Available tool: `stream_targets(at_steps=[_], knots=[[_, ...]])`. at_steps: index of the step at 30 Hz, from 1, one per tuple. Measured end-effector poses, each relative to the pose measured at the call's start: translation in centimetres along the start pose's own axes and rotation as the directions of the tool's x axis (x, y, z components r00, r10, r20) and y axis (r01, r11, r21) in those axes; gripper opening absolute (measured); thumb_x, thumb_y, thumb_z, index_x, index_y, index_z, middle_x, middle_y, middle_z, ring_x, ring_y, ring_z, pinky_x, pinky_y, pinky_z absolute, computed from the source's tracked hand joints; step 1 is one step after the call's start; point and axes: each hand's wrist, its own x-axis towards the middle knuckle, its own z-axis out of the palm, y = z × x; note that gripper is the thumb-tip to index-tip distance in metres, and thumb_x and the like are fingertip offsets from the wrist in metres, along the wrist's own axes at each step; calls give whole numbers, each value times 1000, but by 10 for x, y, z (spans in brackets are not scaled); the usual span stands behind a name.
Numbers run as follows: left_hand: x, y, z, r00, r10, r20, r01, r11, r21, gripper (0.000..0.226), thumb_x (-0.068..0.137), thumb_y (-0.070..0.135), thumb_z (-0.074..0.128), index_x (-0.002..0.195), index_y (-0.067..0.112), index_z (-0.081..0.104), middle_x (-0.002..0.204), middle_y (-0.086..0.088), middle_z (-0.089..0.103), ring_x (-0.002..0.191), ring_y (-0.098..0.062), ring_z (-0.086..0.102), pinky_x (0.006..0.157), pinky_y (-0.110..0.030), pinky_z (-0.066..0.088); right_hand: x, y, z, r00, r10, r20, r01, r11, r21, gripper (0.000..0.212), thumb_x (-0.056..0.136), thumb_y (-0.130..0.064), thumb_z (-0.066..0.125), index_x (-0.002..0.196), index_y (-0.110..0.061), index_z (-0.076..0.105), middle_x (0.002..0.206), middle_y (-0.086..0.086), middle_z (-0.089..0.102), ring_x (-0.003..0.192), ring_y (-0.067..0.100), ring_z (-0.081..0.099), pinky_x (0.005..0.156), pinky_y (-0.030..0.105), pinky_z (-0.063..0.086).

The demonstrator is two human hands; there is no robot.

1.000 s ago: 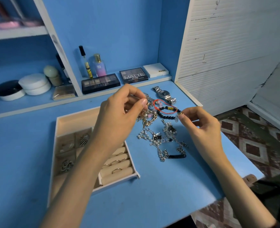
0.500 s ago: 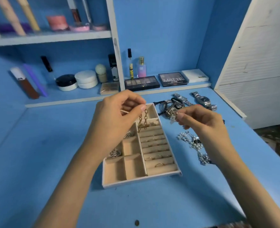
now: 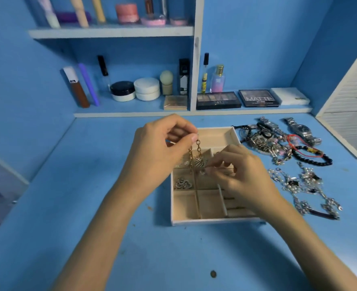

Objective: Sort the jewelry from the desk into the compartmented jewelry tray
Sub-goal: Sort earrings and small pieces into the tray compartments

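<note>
Head view: L hand [image 3: 160, 152] fingertips [image 3: 193, 137] pinch the top of a gold link chain [image 3: 198, 147], which hangs doubled over the tray's mid compts. R hand [image 3: 244, 179] fingertips [image 3: 210, 169] are narrowed to a pinch at the chain's low end, prob. steadying it; blur hides the exact contact. L hand sits at the tray's 10 o'clock, R hand over its 3 o'clock side.

Cream compartmented jewelry tray [image 3: 215, 221] contents:
- Striped silver oval piece [image 3: 201, 162] in an upper small compt.
- Lacy silver piece [image 3: 181, 183] in the compt at 9 o'clock.
- Cream padded ring rolls [image 3: 235, 205] at 4 o'clock, mostly hidden by R hand, so can't tell what's in them.
- Two compts at 6 o'clock look bare, likewise the long compt at 12.

Progress, est.: early. Few pcs are in and the chain isn't down yet. Left on the blue desk [image 3: 89, 196] at the tray's 2–3 o'clock:
- silver metal watches [image 3: 300, 131]
- black bead bracelet [image 3: 315, 161]
- red cord loop [image 3: 298, 144]
- tangle of pearl-and-silver chains [image 3: 299, 183]
</note>
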Motion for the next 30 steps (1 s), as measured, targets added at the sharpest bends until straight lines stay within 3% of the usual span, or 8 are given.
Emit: stream_targets(at_steps=[4, 7, 11, 17, 20, 26, 30], knots=[[-1, -3, -2, 1000, -2, 0, 2, 1000, 2, 14, 80, 11, 68, 79, 24, 66, 74, 8, 70, 74, -8, 65, 76, -36, 56, -1, 2, 7, 998, -49, 41, 54, 987, -151, 14, 70, -26, 62, 73, -19, 73, 72, -9, 46, 77, 15, 43, 66, 21, 28], [-1, -3, -2, 1000, -8, -1, 8, 1000, -4, 13, 80, 11, 69, 79, 24, 66, 74, 7, 70, 73, -8, 66, 76, -36, 56, -3, 3, 9, 997, -62, 41, 71, 966, -249, 12, 68, -25, 62, 70, -20, 73, 73, -3, 52, 77, 17, 44, 69, 23, 33], [0, -3, -1, 1000, -12, -1, 12, 1000, -2, 12, 80, 11, 69, 79, 23, 66, 74, 8, 69, 73, -7, 65, 76, -37, 56, -3, 5, 10, 997, -73, 11, 72, 921, -384, 11, 64, -23, 63, 64, -19, 73, 71, 3, 55, 74, 29, 53, 62, 26, 39], [-1, -1, 0, 1000, -17, 7, 17, 1000, 12, 10, 80, 13, 68, 81, 22, 66, 75, 8, 69, 74, -6, 65, 76, -36, 56, -1, 6, 9, 992, -119, 31, 120, 884, -452, 10, 62, -22, 69, 68, -16, 76, 68, 6, 53, 70, 33, 52, 58, 36, 48], [-1, 0, 1, 1000, -22, 10, 21, 1000, 22, 9, 80, 13, 68, 82, 21, 67, 76, 8, 70, 74, -5, 65, 76, -35, 56, -1, 7, 10, 990, -140, 4, 128, 895, -428, 14, 63, -22, 68, 73, -17, 76, 67, 5, 52, 69, 32, 52, 58, 34, 46], [-2, 3, -1, 999, -30, 25, 29, 999, 34, 8, 80, 14, 68, 82, 21, 67, 75, 9, 69, 72, -5, 65, 75, -32, 56, -4, 10, 3, 990, -52, -130, 24, 978, -208, 14, 75, -22, 62, 79, -15, 73, 69, -4, 47, 73, 21, 48, 58, 29, 38], [-9, 6, -5, 994, -47, 95, 42, 998, 54, 6, 79, 15, 69, 83, 20, 69, 74, 6, 69, 72, -8, 65, 77, -32, 55, -6, 6, -4, 989, -23, -144, 9, 995, -99, 16, 77, -23, 60, 82, -15, 73, 67, 0, 50, 69, 17, 48, 62, 22, 33]])
